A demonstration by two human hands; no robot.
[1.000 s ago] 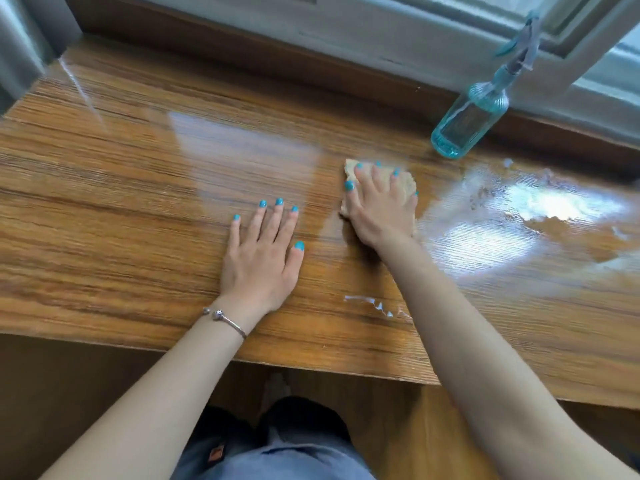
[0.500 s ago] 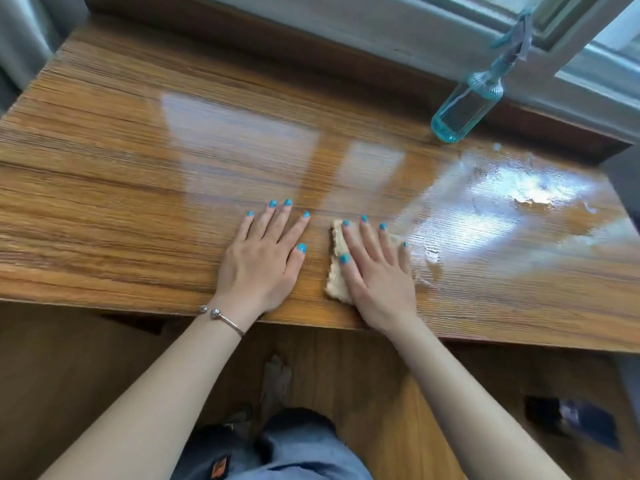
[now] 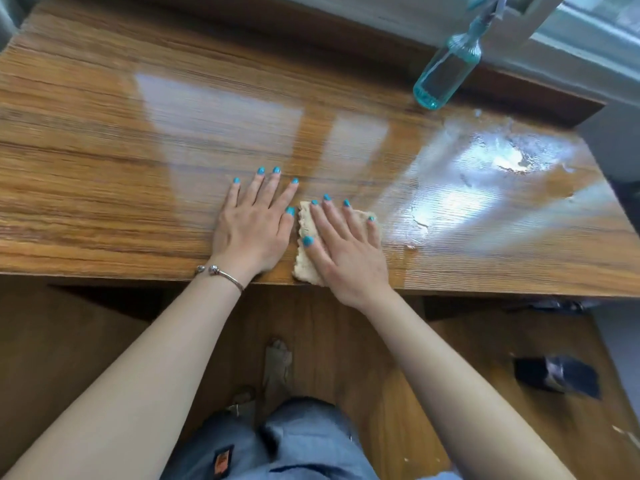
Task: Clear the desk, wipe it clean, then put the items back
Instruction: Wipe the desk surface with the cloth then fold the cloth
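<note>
The wooden desk (image 3: 138, 150) fills the upper half of the view. My right hand (image 3: 346, 251) presses flat, fingers straight, on a beige cloth (image 3: 306, 268) at the desk's front edge. Just to its left my left hand (image 3: 254, 223) rests flat on the bare wood, its thumb almost touching the cloth. A wet, shiny patch (image 3: 485, 174) covers the right part of the desk. A teal spray bottle (image 3: 446, 74) stands at the back right by the window sill.
The window frame (image 3: 571, 36) runs along the back. Below the desk lie the wooden floor, my legs in grey trousers (image 3: 294, 445) and a dark object (image 3: 557, 375) on the floor at the right.
My right hand has dragged the cloth from the middle of the desk back to the front edge, beside my left hand. The left hand stayed flat in place.
</note>
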